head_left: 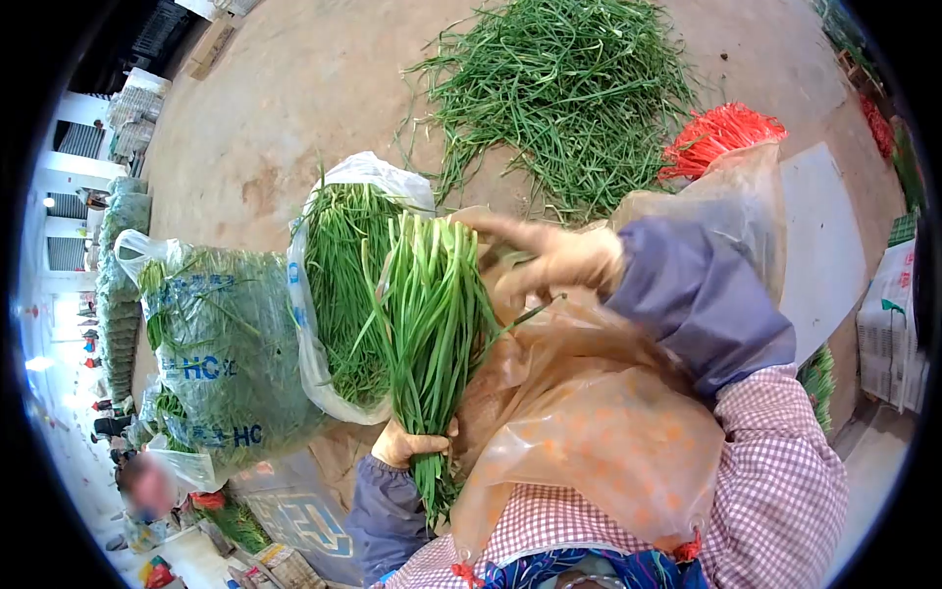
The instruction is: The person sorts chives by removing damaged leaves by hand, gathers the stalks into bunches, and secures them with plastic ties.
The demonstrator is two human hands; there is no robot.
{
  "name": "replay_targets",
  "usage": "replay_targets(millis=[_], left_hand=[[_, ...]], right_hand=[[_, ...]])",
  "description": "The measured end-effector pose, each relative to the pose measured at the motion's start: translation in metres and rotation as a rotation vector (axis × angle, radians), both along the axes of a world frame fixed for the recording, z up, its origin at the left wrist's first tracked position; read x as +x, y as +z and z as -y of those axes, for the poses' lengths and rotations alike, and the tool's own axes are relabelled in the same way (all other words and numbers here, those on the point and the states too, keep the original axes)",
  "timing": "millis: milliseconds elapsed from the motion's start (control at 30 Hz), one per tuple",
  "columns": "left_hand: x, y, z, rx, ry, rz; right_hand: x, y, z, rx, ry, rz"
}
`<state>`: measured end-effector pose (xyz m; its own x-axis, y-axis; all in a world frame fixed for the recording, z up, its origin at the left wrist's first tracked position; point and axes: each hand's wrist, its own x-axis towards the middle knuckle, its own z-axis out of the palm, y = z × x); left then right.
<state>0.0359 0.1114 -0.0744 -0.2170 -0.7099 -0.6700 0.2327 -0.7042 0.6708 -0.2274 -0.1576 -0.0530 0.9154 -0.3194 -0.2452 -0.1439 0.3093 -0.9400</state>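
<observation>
A thick bunch of garlic chives stands upright in front of my apron, its cut pale ends at the top. My left hand is wrapped round the lower, leafy part of the bunch. Beside the upper ends, my right hand has its fingers stretched out and apart, slightly blurred. Its fingertips are at the stalk ends; whether they touch them I cannot tell. Just left of the bunch, an open white plastic bag is packed with more chives. A translucent orange plastic apron covers my lap.
A filled clear bag with blue print stands at the left. Loose chives lie heaped on the floor ahead. Red ties lie near a white board at the right. Another person is at the lower left.
</observation>
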Motion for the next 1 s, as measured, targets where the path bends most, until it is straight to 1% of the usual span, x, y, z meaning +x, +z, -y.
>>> replay_targets(millis=[67, 133, 167, 200, 267, 333, 367, 467, 533, 600, 667, 700, 800, 833, 933, 967, 1000], left_hand=[[-0.005, 0.002, -0.002, 0.023, 0.064, -0.083], [0.002, -0.011, -0.015, 0.076, 0.113, -0.206], [0.012, -0.034, -0.029, 0.070, 0.130, -0.351], [0.012, -0.032, -0.027, 0.043, 0.136, -0.345], [0.006, -0.031, -0.027, -0.013, 0.161, -0.345], [0.006, -0.035, -0.026, -0.015, 0.163, -0.393], [0.008, -0.036, -0.024, -0.003, 0.155, -0.422], [0.006, -0.034, -0.018, -0.001, 0.166, -0.485], [0.006, -0.037, -0.018, -0.023, 0.162, -0.526], [0.001, -0.039, -0.019, -0.038, 0.171, -0.557], [0.000, -0.038, -0.016, -0.059, 0.180, -0.566], [0.011, -0.054, -0.020, -0.061, 0.091, -0.613], [0.005, -0.052, -0.025, -0.080, 0.201, -0.654], [0.003, -0.047, -0.025, -0.070, 0.228, -0.624], [0.004, -0.050, -0.026, -0.050, 0.212, -0.606], [0.009, -0.056, -0.028, -0.074, 0.174, -0.562], [0.009, -0.054, -0.027, -0.059, 0.157, -0.522]], right_hand=[[0.020, -0.012, -0.022, 0.195, -0.078, 0.091], [0.024, -0.012, -0.021, 0.191, -0.229, 0.009], [0.025, -0.013, -0.017, 0.184, -0.263, -0.014], [0.026, -0.020, -0.015, 0.123, -0.350, 0.045], [0.017, -0.025, -0.009, -0.286, -0.424, 0.092], [0.006, -0.039, 0.014, -0.861, -0.516, 0.056], [0.002, -0.055, 0.020, -0.676, -0.802, 0.117], [-0.029, -0.035, 0.051, -1.043, -0.557, -0.467], [-0.008, -0.038, 0.015, -0.765, -0.701, 0.057], [-0.003, 0.046, -0.025, -0.601, -0.278, -0.171], [0.022, 0.003, -0.042, -0.906, -0.185, -0.106], [0.028, -0.011, -0.041, -0.907, -0.220, 0.009], [0.033, -0.040, -0.027, -0.879, -0.368, -0.131], [0.027, -0.025, -0.028, -0.726, -0.454, -0.108], [0.029, 0.009, -0.044, -0.577, -0.580, 0.263], [0.025, 0.027, -0.043, -0.692, -0.390, 0.037], [0.034, 0.032, -0.045, -0.867, -0.378, -0.063]])
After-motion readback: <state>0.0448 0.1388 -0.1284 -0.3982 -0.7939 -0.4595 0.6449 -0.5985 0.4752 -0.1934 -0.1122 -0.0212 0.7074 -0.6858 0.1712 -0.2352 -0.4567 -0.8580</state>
